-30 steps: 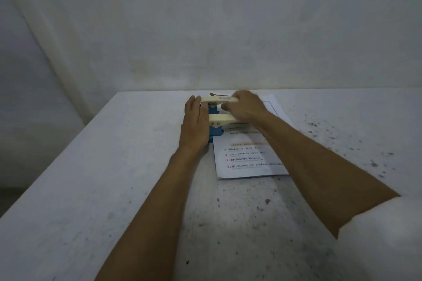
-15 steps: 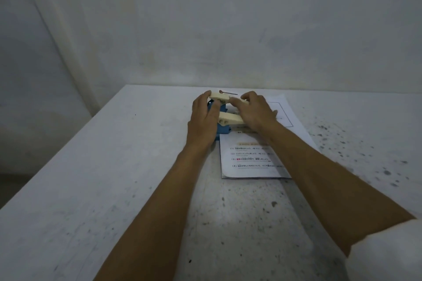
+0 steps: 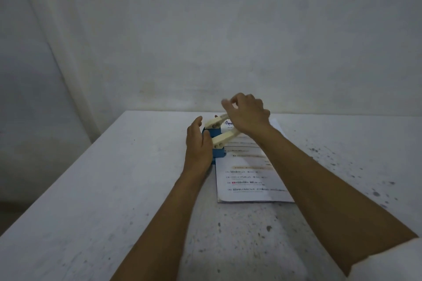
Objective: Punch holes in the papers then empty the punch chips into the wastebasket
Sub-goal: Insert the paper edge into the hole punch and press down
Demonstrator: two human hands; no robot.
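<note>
Left hand (image 3: 198, 146) lies flat-sided against the blue base of the hole punch (image 3: 218, 138), palm pressed to its outer side, fingers straight and together, thumb up and apart from them; it braces rather than wraps. The punch's two cream lever arms slope upward away from that hand, toward the right hand (image 3: 246, 115).

Right hand sits above the raised far end of the levers, fingers loosely curled and spread, thumb and forefinger close together. Whether it touches the handle cannot be told; the fingertips are blurred.

Papers (image 3: 249, 178), a thin stack with printed lines, lie just right of the left hand and under the right forearm, their far edge tucked into the punch's mouth. The near edge lies square on the table (image 3: 96, 201).

Table is white, speckled with dark spots, thickest beyond the right forearm. A white sleeve (image 3: 392, 262) shows at the right elbow. Pale wall (image 3: 205, 29) behind both hands.
</note>
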